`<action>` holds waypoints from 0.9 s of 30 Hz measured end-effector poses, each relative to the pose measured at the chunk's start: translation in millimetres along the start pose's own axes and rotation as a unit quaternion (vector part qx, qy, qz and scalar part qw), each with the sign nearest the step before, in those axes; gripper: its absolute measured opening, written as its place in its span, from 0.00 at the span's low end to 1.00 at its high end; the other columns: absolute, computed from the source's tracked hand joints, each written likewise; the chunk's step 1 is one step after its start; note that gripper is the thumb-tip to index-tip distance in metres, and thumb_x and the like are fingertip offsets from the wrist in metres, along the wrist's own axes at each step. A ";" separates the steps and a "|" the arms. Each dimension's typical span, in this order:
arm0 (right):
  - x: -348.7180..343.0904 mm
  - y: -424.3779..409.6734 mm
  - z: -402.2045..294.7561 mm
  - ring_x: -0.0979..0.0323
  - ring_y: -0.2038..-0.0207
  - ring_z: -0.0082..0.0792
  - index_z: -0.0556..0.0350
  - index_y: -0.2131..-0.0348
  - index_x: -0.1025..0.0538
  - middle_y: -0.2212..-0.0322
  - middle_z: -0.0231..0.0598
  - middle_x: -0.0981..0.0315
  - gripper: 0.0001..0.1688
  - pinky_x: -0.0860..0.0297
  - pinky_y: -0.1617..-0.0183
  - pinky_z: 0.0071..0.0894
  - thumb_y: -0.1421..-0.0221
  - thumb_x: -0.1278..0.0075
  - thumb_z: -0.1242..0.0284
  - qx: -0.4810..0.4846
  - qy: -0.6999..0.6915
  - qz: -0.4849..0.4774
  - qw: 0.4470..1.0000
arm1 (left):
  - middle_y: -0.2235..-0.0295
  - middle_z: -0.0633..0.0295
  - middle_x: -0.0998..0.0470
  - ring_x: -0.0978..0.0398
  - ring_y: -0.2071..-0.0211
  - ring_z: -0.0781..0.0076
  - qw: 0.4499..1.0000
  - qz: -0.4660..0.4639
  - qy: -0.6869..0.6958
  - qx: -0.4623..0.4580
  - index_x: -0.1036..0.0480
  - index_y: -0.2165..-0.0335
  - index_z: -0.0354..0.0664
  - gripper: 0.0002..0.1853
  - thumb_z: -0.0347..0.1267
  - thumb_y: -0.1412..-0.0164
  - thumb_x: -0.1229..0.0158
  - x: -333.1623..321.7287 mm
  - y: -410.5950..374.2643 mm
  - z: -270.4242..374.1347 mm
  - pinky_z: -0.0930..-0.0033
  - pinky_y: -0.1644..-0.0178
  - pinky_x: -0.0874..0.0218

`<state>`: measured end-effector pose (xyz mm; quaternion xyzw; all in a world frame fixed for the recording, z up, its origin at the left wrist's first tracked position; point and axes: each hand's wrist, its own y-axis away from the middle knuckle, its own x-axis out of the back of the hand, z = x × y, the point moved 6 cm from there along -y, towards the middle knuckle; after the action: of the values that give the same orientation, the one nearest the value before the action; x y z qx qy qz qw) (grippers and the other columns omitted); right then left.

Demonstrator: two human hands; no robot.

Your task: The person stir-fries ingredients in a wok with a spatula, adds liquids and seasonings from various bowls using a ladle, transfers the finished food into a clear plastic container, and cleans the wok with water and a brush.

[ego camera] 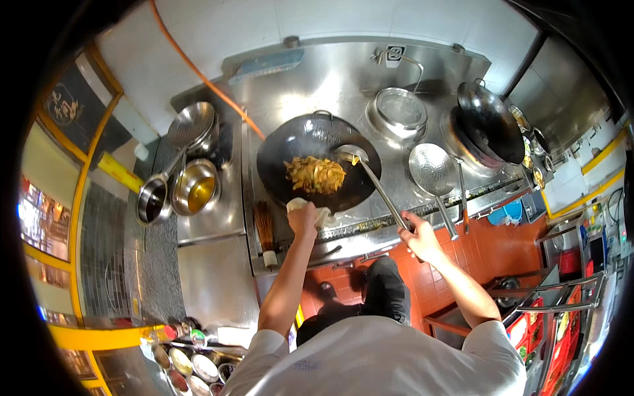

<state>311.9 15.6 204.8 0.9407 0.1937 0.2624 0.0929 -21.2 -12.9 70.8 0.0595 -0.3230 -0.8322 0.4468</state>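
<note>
A black wok [277,143] sits on the steel range in front of me. Golden-brown sliced food [315,175] lies heaped in its middle, with faint steam above. My left hand [303,222] grips the wok's near edge through a folded pale cloth [322,215]. In my right hand [420,237] is the long handle of a steel ladle [379,187]. The ladle's bowl rests low inside the wok, to the right of the food, and a few pieces cling to it.
A bamboo wok brush [264,227] stands left of the wok. Steel pots, one with yellow oil [201,194], sit farther left. On the right are a perforated skimmer [432,169], a lidded pot [401,109] and a second wok [490,123]. An orange hose [208,81] hangs across the back.
</note>
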 end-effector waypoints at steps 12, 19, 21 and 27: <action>25.5 -139.4 26.4 0.28 0.62 0.64 0.68 0.49 0.31 0.71 0.68 0.27 0.25 0.30 0.62 0.49 0.40 0.54 0.68 0.169 0.010 0.148 0.974 | 0.70 0.45 0.19 0.20 0.67 0.57 0.959 0.023 -0.127 -0.254 0.24 0.68 0.24 0.19 0.30 0.60 0.41 -85.1 89.3 94.5 0.62 0.60 0.33; 69.4 -157.3 61.7 0.31 0.89 0.44 0.63 0.43 0.39 0.86 0.48 0.30 0.26 0.34 0.83 0.43 0.38 0.59 0.70 0.063 -0.178 0.146 0.971 | 0.70 0.35 0.22 0.22 0.64 0.41 0.827 0.018 -0.379 -0.416 0.24 0.71 0.26 0.19 0.35 0.55 0.43 -206.8 161.7 175.5 0.54 0.56 0.32; 79.6 -166.8 70.5 0.36 0.90 0.27 0.61 0.38 0.43 0.87 0.34 0.36 0.30 0.37 0.87 0.31 0.36 0.59 0.70 0.007 -0.268 0.097 0.958 | 0.71 0.34 0.23 0.22 0.65 0.39 0.772 0.022 -0.434 -0.463 0.25 0.71 0.27 0.18 0.35 0.55 0.44 -240.3 180.4 193.2 0.52 0.57 0.31; 79.4 -173.5 83.8 0.43 0.89 0.20 0.53 0.35 0.47 0.82 0.29 0.40 0.32 0.40 0.90 0.25 0.34 0.59 0.69 -0.013 -0.484 0.112 0.868 | 0.74 0.34 0.23 0.23 0.69 0.37 0.671 -0.005 -0.510 -0.537 0.27 0.72 0.28 0.15 0.33 0.53 0.45 -282.4 224.8 209.9 0.48 0.60 0.31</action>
<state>364.0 199.8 122.3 0.9639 0.0141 -0.2148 0.1570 223.6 221.4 314.7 -0.6230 0.0026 -0.7650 0.1630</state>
